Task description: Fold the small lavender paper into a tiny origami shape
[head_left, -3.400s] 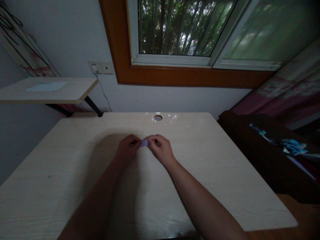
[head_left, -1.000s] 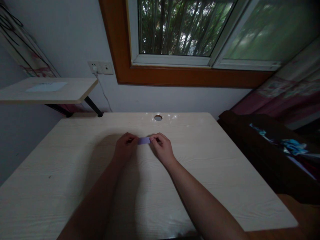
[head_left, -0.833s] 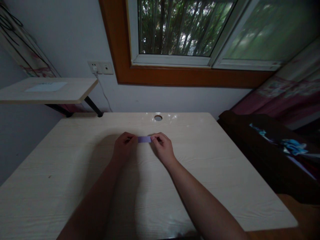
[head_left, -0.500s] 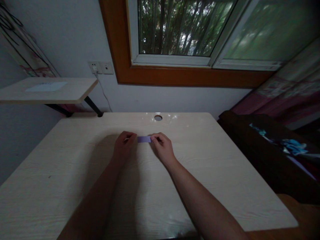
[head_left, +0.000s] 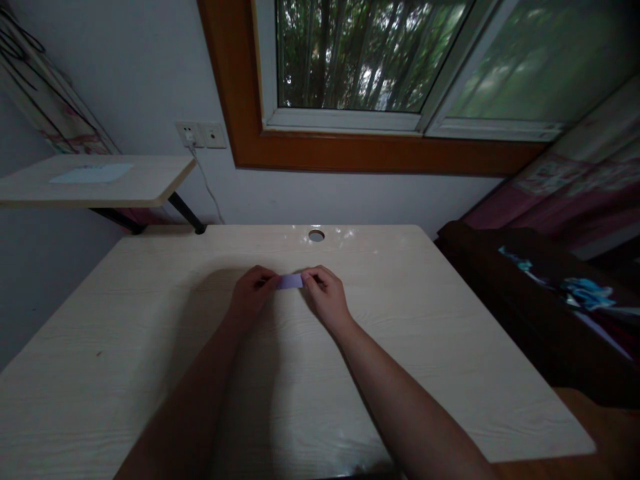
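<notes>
One purple strip (head_left: 291,281) is pinched at its two ends, one by the left hand (head_left: 250,293), one by the right hand (head_left: 327,293), over one table (head_left: 425,333). Farther out: one hole (head_left: 317,236), one shelf (head_left: 153,177) bearing one sheet (head_left: 93,174), two sockets (head_left: 215,136) with one plug (head_left: 189,137), one window (head_left: 355,60).

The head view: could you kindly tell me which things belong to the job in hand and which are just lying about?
Job in hand:
Small rectangular purple strip, material unclear
Left hand and right hand, at its ends
Pale wood-grain table beneath

Lying about:
Flat white sheet on pale wooden shelf
Crumpled blue item on dark brown furniture
</notes>
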Demonstrator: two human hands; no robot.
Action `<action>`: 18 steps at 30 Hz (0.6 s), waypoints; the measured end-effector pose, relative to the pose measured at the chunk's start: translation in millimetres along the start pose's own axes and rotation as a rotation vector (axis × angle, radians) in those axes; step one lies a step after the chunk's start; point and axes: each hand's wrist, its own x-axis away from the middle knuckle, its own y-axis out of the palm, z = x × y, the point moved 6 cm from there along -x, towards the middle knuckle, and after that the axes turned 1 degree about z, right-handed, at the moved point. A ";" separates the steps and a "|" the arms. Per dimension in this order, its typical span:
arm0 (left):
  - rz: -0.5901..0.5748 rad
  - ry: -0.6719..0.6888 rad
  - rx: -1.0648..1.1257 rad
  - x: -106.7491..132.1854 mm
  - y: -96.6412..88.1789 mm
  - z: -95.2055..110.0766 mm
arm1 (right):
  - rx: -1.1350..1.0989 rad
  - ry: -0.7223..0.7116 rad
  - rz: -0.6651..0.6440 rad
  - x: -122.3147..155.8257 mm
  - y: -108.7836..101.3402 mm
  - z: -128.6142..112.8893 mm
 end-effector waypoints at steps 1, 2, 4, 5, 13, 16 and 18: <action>0.000 -0.002 0.006 -0.1 -0.1 -0.6 | -0.001 0.007 0.011 0.0 -0.5 1.3; 0.005 -0.008 0.013 -0.3 -0.7 -1.3 | -0.003 0.014 0.023 0.0 -1.0 2.6; 0.016 -0.024 0.026 -0.7 -2.2 -2.0 | -0.005 0.029 0.046 -0.1 -2.1 4.7; 0.023 -0.031 0.031 -0.8 -3.2 -1.8 | -0.006 0.037 0.056 -0.2 -2.6 5.4; 0.094 -0.121 0.080 -1.0 -10.6 -5.8 | -0.006 0.061 0.052 -0.8 -0.9 7.2; 0.106 -0.131 0.073 -1.1 -11.5 -8.4 | -0.015 0.050 0.025 -0.6 1.1 7.4; 0.107 -0.132 0.066 -0.9 -12.0 -8.0 | -0.023 0.040 0.007 -0.5 1.9 6.9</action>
